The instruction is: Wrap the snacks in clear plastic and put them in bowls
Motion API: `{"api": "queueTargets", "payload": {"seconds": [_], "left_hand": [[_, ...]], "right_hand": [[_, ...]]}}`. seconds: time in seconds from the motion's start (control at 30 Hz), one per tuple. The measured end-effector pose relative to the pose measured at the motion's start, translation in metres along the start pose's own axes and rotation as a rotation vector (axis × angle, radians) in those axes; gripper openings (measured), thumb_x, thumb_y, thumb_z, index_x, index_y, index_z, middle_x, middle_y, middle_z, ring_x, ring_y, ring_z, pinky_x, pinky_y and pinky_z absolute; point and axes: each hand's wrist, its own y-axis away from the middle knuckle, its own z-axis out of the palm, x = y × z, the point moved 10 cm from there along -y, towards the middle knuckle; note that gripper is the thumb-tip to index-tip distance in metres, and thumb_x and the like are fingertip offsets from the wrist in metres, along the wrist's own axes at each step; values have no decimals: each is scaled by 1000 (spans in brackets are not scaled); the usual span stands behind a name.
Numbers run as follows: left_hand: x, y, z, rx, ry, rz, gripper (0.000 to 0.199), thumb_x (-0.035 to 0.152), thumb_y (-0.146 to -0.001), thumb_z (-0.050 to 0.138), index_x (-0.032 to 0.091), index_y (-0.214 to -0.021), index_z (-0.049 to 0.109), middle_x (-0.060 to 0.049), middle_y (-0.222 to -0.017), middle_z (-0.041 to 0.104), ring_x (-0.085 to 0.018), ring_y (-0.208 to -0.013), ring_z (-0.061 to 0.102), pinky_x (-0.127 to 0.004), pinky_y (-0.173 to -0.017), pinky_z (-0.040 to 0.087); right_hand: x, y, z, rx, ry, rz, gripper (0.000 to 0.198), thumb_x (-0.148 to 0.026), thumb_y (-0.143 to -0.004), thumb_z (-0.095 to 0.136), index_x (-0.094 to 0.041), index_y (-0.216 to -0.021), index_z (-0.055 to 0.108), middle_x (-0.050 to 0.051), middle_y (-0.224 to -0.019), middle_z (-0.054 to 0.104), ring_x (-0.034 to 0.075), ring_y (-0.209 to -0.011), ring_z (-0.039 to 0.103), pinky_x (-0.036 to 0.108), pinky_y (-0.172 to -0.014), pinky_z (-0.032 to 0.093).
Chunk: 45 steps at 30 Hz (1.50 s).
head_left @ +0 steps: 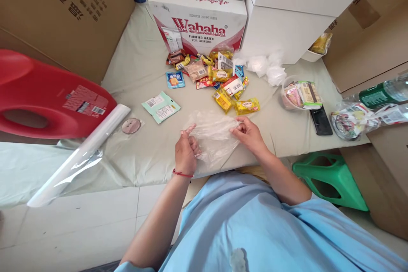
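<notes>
Head view's got the thin clear plastic bag [216, 134] around mid-frame, right hand [250, 134] pinching its right side, left hand [186, 149] gripping its left side with curled fingers. Looks to me like the bag-spreading step, so the next move probably calls for a light pull to ease the film apart, without knocking the yellow snack packets [247, 106] sitting just above it in the frame.

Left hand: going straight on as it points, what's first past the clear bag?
Past the clear bag, the left hand likely meets the snack packets first; depth is unclear from one view.
</notes>
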Motion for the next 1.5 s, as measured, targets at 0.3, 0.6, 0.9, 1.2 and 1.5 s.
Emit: {"api": "queueTargets", "payload": {"seconds": [0.3, 0.6, 0.9, 1.2, 1.5], "left_hand": [[8, 2, -21, 263, 16, 134, 44, 53, -86, 68, 21, -115, 57, 14, -51, 42, -7, -35, 35, -22, -43, 39], [-21, 21, -13, 203, -327, 47, 30, 43, -76, 69, 23, -94, 54, 8, -60, 51, -13, -42, 49, -29, -48, 44], [46, 76, 64, -170, -1251, 935, 25, 21, -90, 59, 32, -107, 73, -10, -117, 70, -32, -131, 56, -54, -113, 37], [18, -1, 150, -558, -1484, 913, 40, 23, -99, 42, 24, -128, 70, -15, -145, 62, -31, -142, 50, -58, -120, 30], [0, -1, 62, 27, -1618, 555, 66, 48, -105, 26, 17, -163, 34, -19, -170, 29, -39, -158, 24, -81, -117, 4]], "right_hand": [[27, 14, -57, 222, -98, 52, 36, -54, -80, 74, -24, -82, 54, -6, -63, 49, 10, -50, 38, 23, -41, 29], [28, 10, -109, 233, -253, 25, 48, -61, -76, 79, -25, -89, 50, 1, -92, 69, 14, -74, 66, 27, -62, 57], [28, -7, -119, 255, -167, 54, 49, -60, -73, 81, -24, -88, 51, -7, -70, 62, 7, -41, 45, 20, -33, 28], [18, -16, -127, 234, -230, 31, 51, -59, -70, 86, -23, -90, 56, -5, -70, 68, 8, -48, 53, 19, -42, 41], [16, 28, -59, -317, -297, 262, 108, -33, -66, 97, -35, -153, 33, 5, -115, 76, 17, -85, 75, 33, -78, 62]]}}
